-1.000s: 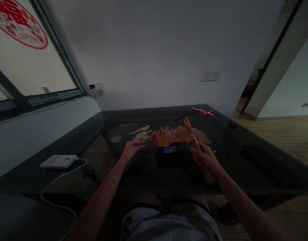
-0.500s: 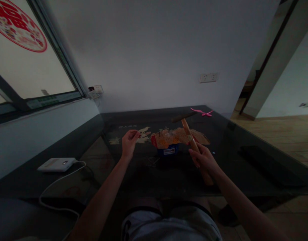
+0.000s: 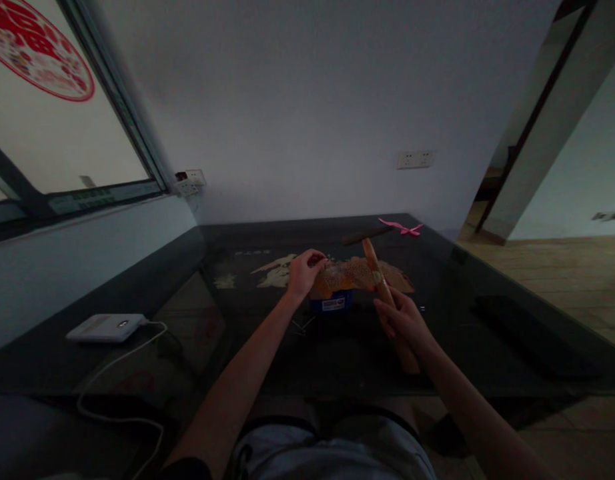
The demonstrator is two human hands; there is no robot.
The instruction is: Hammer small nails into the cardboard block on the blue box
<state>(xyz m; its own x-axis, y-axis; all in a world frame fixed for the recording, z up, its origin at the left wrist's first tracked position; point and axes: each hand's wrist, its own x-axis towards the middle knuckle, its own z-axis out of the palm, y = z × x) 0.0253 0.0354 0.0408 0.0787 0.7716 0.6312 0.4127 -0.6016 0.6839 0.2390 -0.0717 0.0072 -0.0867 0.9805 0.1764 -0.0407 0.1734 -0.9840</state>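
Hammer [image 3: 382,283], its wooden handle clasped by the curled fingers of the right hand [image 3: 405,320], slants from its near butt away and slightly left to a dark, narrow head, crossing in view the right part of a patterned orange-brown piece [image 3: 355,272]. Beyond the thin pins [image 3: 302,327], this uneven-edged piece lies over a blue box [image 3: 332,303], long axis running left to right, immediately right of the left hand [image 3: 305,273], which is nearer its left end, fingertips drawn together, though I cannot tell whether they grip anything.
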